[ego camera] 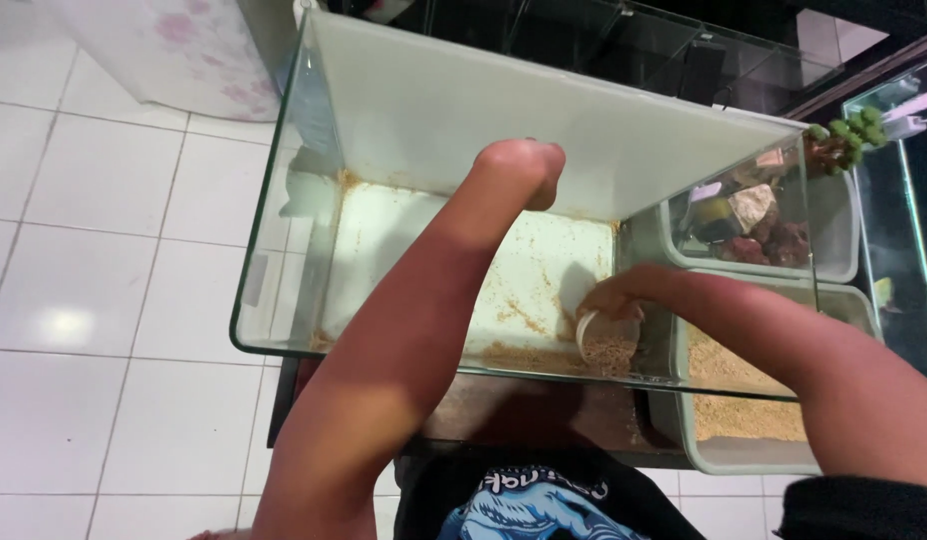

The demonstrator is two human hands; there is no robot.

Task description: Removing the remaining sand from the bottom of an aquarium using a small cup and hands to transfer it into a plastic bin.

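Inside the glass tank (284,250), the right hand (614,295) is closed around a small white cup (606,345) full of sand, low at the 5 o'clock corner of the tank floor. At 12 o'clock, the left hand (524,170) is curled against the rear wall; its grip cannot be determined. Two trays (839,250) sit at 3 o'clock.
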